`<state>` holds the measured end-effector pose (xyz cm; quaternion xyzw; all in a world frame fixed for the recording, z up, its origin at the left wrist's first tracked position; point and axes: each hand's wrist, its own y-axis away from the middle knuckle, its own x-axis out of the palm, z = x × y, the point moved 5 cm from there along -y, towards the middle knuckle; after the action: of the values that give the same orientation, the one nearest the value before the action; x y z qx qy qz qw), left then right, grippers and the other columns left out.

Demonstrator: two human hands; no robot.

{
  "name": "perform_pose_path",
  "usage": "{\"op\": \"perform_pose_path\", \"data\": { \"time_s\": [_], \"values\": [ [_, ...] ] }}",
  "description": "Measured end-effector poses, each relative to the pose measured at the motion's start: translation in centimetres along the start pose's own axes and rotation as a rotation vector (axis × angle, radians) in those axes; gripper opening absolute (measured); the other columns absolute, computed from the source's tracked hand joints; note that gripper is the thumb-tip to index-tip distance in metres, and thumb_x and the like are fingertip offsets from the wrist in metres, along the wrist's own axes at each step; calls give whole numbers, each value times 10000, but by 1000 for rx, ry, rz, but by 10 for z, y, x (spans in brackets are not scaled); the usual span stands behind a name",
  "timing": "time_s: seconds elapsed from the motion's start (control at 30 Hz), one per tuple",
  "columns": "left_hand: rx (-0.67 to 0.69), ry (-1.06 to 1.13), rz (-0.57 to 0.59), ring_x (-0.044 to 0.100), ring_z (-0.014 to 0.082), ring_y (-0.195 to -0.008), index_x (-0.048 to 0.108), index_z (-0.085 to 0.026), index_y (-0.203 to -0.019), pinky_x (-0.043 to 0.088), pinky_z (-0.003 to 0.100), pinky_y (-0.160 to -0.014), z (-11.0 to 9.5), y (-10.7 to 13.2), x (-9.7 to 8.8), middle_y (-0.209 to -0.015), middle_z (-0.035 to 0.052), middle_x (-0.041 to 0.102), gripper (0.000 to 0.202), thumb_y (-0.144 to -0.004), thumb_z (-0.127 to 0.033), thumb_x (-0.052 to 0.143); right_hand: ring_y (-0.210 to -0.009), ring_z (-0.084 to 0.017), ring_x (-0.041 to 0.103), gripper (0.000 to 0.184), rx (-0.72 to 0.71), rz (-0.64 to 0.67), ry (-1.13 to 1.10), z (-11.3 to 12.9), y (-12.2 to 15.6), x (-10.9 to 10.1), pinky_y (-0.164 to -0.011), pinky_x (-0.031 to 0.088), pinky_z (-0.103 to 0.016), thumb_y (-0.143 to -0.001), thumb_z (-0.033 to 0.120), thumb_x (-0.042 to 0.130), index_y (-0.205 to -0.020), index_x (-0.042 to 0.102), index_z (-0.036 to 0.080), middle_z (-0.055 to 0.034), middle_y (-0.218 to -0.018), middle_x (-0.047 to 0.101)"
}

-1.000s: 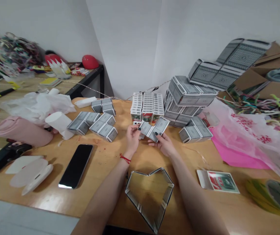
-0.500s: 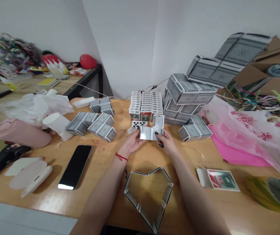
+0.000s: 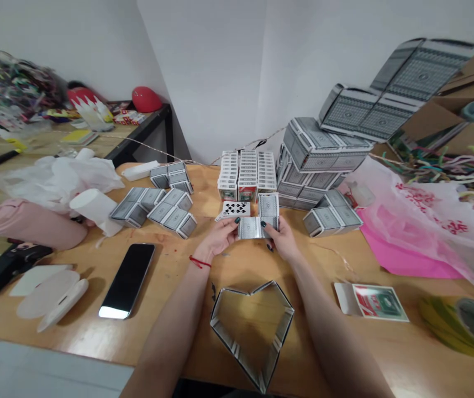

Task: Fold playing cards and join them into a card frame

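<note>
Both hands hold a folded piece of grey-backed playing cards point(image 3: 258, 220) just above the wooden table point(image 3: 170, 276). My left hand point(image 3: 219, 237) pinches its left end with fingers closed. My right hand point(image 3: 282, 239) grips its right end, where one card stands upright. A face-up spade card point(image 3: 236, 208) lies flat just behind the left hand. A heart-shaped frame made of cards point(image 3: 252, 328) lies on the table between my forearms.
Rows of card decks point(image 3: 247, 174) and stacked card blocks point(image 3: 320, 157) stand behind the hands. More folded card blocks point(image 3: 154, 207) lie left, with a black phone point(image 3: 128, 272) and white tissue. A card box point(image 3: 372, 301) and pink plastic bag point(image 3: 419, 232) lie right.
The card piece was turned from a tilted, raised pose to level and lowered toward the table. The hands drew closer to me, uncovering the spade card behind them.
</note>
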<state>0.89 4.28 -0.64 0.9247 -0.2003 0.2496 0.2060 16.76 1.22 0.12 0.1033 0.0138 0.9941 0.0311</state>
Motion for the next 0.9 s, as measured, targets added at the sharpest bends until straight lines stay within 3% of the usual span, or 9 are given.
{"op": "perform_pose_path", "data": {
  "time_s": [0.17, 0.33, 0.5, 0.6, 0.77, 0.9],
  "values": [
    [-10, 15, 5, 626, 152, -734, 622, -118, -884, 507, 270, -684, 1, -1, 0, -829, 75, 670, 233, -683, -229, 659, -309, -44, 448, 346, 60, 16, -9, -5, -1, 0, -263, 371, -162, -677, 402, 604, -857, 371, 221, 94, -609, 501],
    [-7, 43, 7, 631, 165, -745, 622, -108, -879, 495, 306, -745, -2, -1, 3, -824, 75, 672, 252, -661, -222, 675, -295, -46, 447, 318, 37, 9, 2, -6, -1, 0, -251, 369, -172, -690, 388, 589, -849, 369, 223, 88, -629, 504],
    [-9, 17, 3, 620, 163, -728, 616, -116, -856, 482, 312, -720, -2, -3, 6, -800, 61, 664, 267, -631, -240, 689, -295, -41, 437, 289, -11, -24, 40, -2, 0, 0, -251, 363, -171, -703, 371, 574, -862, 381, 227, 92, -631, 494],
    [61, -39, -30, 595, 140, -689, 600, -116, -812, 464, 280, -668, -2, -6, 6, -751, 40, 641, 256, -625, -271, 681, -292, -44, 436, 291, -24, -38, 51, -2, 0, 1, -255, 367, -174, -701, 368, 576, -867, 384, 226, 95, -613, 496],
    [250, -402, -228, 454, 78, -511, 522, -127, -627, 363, 207, -505, -2, -12, 3, -572, -20, 505, 198, -735, -292, 542, -288, -65, 452, 280, -12, -60, 78, -3, -1, 2, -246, 357, -177, -703, 361, 580, -832, 369, 229, 96, -567, 511],
    [403, -731, -413, 398, 84, -499, 447, -155, -623, 305, 203, -467, -4, -11, 6, -564, -31, 431, 191, -797, -232, 429, -291, -70, 454, 274, -27, -62, 77, -2, -2, 3, -255, 365, -181, -712, 364, 572, -837, 369, 228, 103, -538, 496]
  ]
}}
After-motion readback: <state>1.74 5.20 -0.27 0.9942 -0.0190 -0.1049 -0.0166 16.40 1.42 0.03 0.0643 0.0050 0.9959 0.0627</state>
